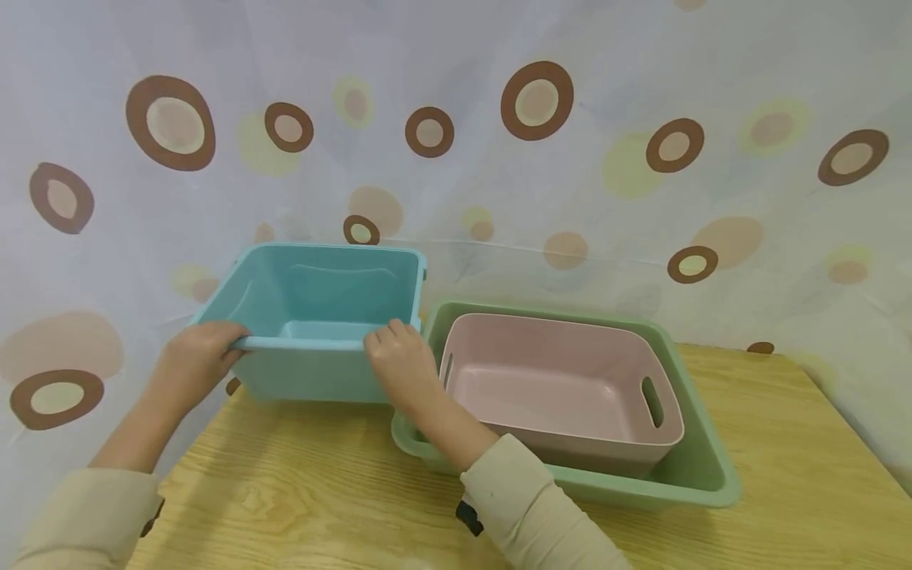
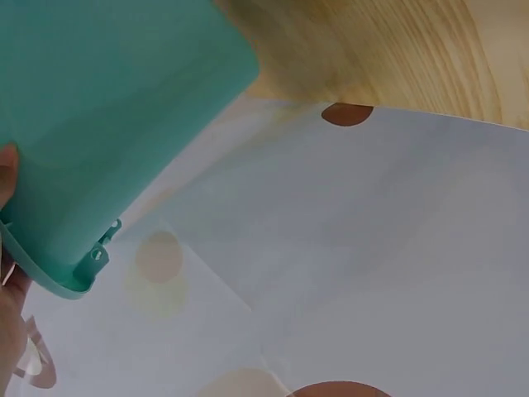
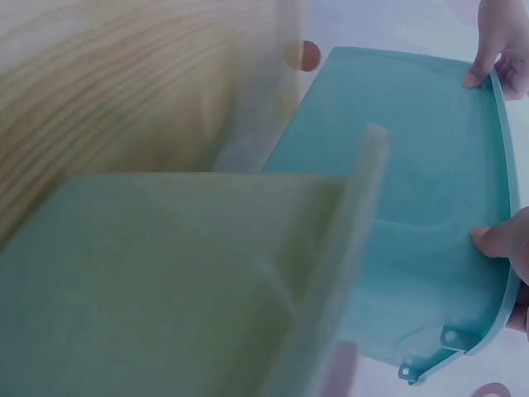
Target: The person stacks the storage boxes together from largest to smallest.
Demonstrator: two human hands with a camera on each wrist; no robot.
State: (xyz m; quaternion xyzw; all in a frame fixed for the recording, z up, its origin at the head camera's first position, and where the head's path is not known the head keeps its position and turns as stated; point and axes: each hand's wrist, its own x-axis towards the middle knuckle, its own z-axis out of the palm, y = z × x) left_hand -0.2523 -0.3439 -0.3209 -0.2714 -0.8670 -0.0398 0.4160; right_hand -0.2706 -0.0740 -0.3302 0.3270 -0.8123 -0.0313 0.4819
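Note:
Both hands grip the near rim of a light blue plastic bin point(image 1: 309, 372), which stands at the left with its inside bare. My left hand point(image 1: 199, 356) holds the left end of that rim, thumb below on the outer wall. Near the rim's right corner, my right hand point(image 1: 404, 364) has its fingers curled over the edge. The right wrist view shows both thumbs pressed on the bin's outer wall point(image 3: 405, 157). Whether the bin's base touches the table cannot be told. To its right, a pink basket point(image 1: 534, 348) with handle slots sits inside a larger green basin point(image 1: 641, 495).
All this is at a wood-grain table point(image 1: 285, 491). Behind it hangs a pale cloth point(image 1: 456, 198) printed with brown and yellow circles. The green basin lies close beside the blue bin, under the right forearm. The table's left edge runs below the bin.

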